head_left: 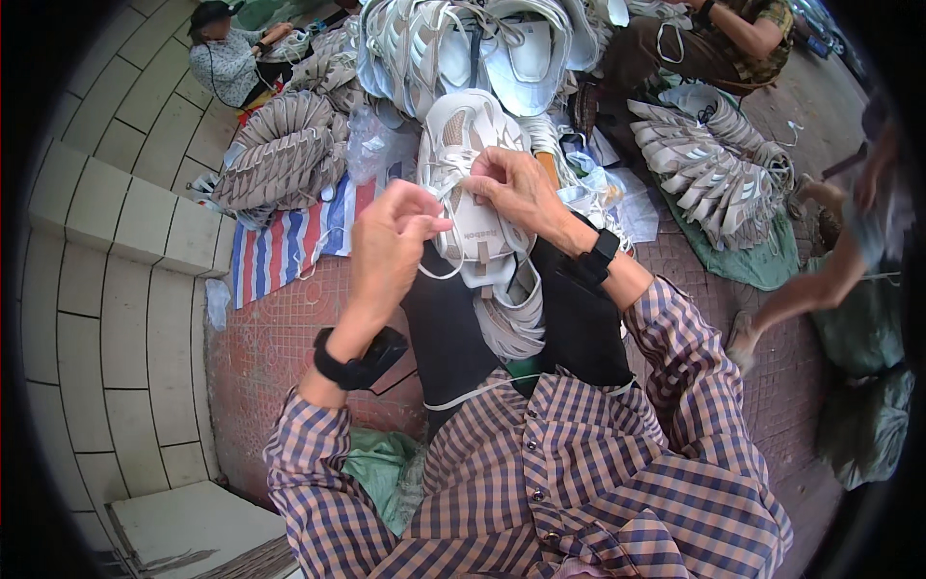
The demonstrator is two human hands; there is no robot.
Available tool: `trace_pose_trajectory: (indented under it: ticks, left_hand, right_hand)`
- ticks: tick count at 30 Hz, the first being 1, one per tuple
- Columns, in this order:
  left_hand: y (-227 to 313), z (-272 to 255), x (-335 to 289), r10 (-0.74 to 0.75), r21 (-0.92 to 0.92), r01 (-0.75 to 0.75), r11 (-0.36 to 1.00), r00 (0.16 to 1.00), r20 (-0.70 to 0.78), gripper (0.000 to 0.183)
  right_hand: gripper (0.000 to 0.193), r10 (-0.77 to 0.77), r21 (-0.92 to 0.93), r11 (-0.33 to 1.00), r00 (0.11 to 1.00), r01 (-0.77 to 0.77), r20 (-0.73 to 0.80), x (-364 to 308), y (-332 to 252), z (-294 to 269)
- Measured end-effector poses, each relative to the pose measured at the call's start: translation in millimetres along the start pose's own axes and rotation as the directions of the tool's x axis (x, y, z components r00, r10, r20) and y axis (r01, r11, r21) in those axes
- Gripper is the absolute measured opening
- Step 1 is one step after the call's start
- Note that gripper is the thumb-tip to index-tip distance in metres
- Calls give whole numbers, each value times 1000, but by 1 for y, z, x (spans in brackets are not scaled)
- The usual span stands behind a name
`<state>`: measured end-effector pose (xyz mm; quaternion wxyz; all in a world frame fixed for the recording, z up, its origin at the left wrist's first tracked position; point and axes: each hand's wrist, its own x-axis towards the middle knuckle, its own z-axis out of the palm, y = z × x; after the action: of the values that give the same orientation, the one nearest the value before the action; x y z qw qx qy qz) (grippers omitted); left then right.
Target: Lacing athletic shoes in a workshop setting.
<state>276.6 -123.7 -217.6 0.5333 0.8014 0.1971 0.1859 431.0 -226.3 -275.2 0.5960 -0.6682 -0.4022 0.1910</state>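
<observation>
Over red paving [280, 367], right hand [526, 196] pinches white shoelace [446, 176]; half-curled left hand [389, 220], grip unclear.

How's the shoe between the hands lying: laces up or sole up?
Laces up: the shoe shows its lacing to the camera, by the right hand; its underside is out of sight.

- pale tiled wall [92, 367] on the left
- reddish patterned paving [280, 357]
- red, white and blue striped sheet [280, 253] on the paving
- crumpled clear plastic bag [374, 145]
- green sack [376, 468], lower left
- dark green bundle [868, 425], right
- seated person in a dark cap [222, 63]
- blurred passer-by [830, 261], right
</observation>
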Motion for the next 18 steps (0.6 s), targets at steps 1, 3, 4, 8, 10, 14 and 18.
trace_pose_trajectory:
  ticks: [1,3,4,8,10,14,18]
  left_hand:
    - [-12,3,4,74,84,-74,994,997,-4,21]
    - [-17,12,12,128,169,-128,977,992,9,20]
    - [-19,15,15,183,252,-182,950,983,19,20]
    - [-15,26,20,252,497,-192,846,966,-56,16]
    - [-14,30,21,291,569,-222,792,956,-32,20]
    - [-14,32,29,431,727,-369,580,895,111,24]
    - [5,43,45,189,828,-260,497,964,189,22]
  right_hand:
    - [18,-1,1,1000,1000,1,0,4,2,-3]
    - [15,-43,20,999,997,41,59,9,9,-10]
    - [15,-39,21,999,998,38,56,9,12,-12]
    - [10,32,169,984,995,-48,93,6,7,-12]
    - [10,26,151,988,998,-35,60,5,9,-11]
    - [6,-23,228,974,998,8,61,5,13,-9]
    - [7,-23,304,953,996,-4,84,7,14,-10]
